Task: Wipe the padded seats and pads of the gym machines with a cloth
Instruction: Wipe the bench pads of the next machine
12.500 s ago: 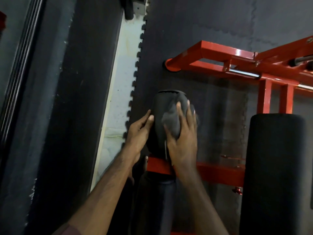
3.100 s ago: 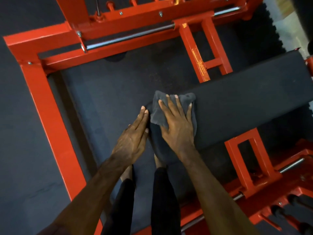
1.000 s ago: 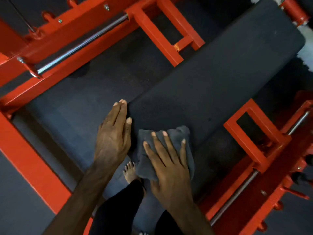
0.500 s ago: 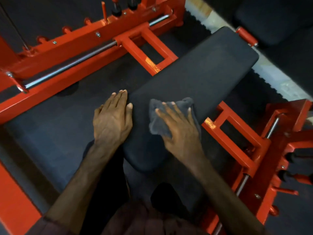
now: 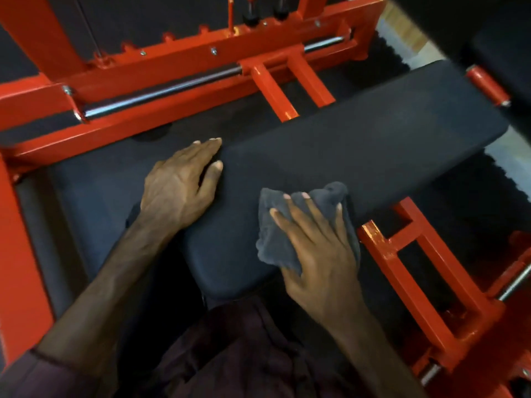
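Obs.: right hand lies flat, fingers spread, pressing a crumpled grey cloth onto the near end of the long black pad of the red-framed machine; nothing is pinched, the cloth sits under palm and fingers only. Left hand is open, fingers straight and together, resting on the pad's left edge with fingertips at its side. The hands are apart, the cloth between neither. Cloth sits close to the pad's right-hand edge, part of it draped over that edge, just above a red support bracket. Risks (judged): with only flat pressure holding it, the bunched cloth could slip from under the fingers on a fast stroke, or slide off the right edge and drop toward the bracket and the floor mat. Bunching leaves little cloth face on the pad, so strips may go unwiped. The far end of the pad looks a long reach; over-leaning on the left hand could let it skid off the rounded edge.
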